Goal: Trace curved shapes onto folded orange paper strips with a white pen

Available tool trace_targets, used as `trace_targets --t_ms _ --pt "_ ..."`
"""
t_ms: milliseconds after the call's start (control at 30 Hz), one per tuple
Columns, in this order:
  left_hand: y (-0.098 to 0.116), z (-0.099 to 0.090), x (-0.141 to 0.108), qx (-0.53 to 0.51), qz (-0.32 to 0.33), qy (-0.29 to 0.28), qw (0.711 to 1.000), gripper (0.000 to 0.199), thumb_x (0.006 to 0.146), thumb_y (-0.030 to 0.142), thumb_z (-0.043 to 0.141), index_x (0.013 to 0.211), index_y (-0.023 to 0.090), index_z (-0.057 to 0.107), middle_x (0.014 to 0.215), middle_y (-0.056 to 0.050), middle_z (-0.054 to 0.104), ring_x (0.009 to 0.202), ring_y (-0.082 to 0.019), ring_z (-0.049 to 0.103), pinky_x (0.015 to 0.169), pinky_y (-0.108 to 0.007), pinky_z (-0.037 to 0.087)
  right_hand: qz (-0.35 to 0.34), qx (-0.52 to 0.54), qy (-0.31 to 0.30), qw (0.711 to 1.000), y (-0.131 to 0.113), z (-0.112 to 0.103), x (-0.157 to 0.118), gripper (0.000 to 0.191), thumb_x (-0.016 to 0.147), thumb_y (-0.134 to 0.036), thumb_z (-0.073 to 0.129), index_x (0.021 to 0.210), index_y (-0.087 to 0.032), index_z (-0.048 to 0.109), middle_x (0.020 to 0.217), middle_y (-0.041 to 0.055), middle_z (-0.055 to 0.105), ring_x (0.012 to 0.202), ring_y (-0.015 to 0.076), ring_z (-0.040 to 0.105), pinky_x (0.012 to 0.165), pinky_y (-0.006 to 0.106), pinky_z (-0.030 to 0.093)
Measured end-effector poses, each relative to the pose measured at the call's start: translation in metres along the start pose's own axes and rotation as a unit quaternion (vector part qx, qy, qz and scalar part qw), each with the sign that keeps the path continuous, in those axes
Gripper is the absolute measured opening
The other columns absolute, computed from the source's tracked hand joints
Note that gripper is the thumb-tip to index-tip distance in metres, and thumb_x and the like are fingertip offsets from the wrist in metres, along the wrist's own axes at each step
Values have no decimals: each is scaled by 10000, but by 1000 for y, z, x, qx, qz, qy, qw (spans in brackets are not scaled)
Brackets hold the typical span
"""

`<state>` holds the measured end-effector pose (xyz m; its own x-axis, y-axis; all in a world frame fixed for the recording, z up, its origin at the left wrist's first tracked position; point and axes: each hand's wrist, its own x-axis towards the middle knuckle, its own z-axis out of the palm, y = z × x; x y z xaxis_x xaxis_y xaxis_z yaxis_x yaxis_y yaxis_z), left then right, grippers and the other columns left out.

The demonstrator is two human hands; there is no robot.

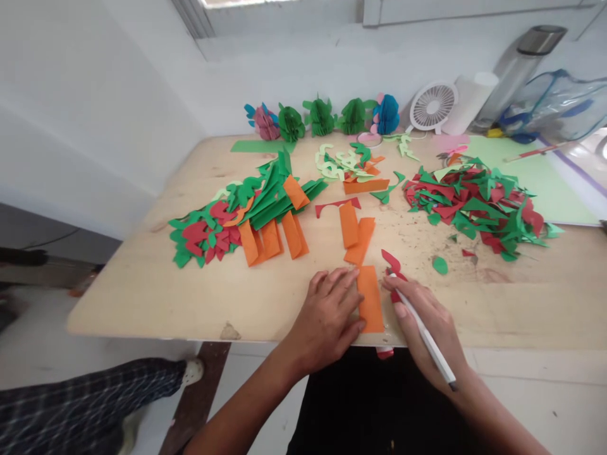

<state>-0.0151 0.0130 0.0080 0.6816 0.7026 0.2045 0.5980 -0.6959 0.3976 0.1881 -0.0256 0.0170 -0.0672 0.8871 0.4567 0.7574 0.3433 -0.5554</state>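
An orange paper strip (370,303) lies upright near the table's front edge. My left hand (328,316) rests flat with fingers spread, its fingertips on the strip's left side. Just right of the strip, my right hand (427,325) grips a white pen (429,341), its tip pointing away from me. Under those fingertips sits a small red paper piece (390,260), partly hidden. Beyond the strip lie two more orange papers (349,226), one overlapping the other. Several folded orange papers (271,240) stand by a stack of green strips (275,199).
Red and green cutouts (202,239) are heaped on the left. A pile of scraps (484,205) covers the right side. Along the wall stand several paper figures (322,117), a small white fan (432,107) and a bottle (516,76). Another person's leg (95,404) shows at lower left.
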Motion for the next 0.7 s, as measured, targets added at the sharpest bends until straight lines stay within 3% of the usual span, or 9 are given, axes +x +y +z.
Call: trace_targets --t_ms 133,267,500,700 --pt "-1 1 -1 4 8 10 1000 283 898 292 541 1133 152 617 1459 -167 500 1349 -356 413 1088 -589 329 -13 -92 27 995 18 -4 -1 224 959 -242 503 1160 -213 598 1011 80 745 921 238 704 801 366 532" --pt "-1 5 -3 13 10 19 1000 292 894 288 546 1147 163 620 1439 -161 523 1329 -345 437 1087 -579 337 -12 -156 9 988 34 -1 1 233 957 -286 513 1149 -197 613 1015 90 731 918 256 681 805 387 507" --pt "-1 9 -7 26 28 43 998 273 919 300 517 1117 155 637 1345 -150 599 1273 -335 488 1076 -553 366 -4 -181 -8 983 36 8 6 243 954 -339 520 1100 -166 611 975 109 708 843 263 623 779 400 476" --pt "4 3 -8 12 34 30 999 300 908 294 538 1156 152 629 1325 -154 601 1281 -320 479 1086 -539 367 12 -154 -10 988 36 11 7 153 895 -228 533 1030 -203 600 935 88 708 845 257 623 780 388 463"
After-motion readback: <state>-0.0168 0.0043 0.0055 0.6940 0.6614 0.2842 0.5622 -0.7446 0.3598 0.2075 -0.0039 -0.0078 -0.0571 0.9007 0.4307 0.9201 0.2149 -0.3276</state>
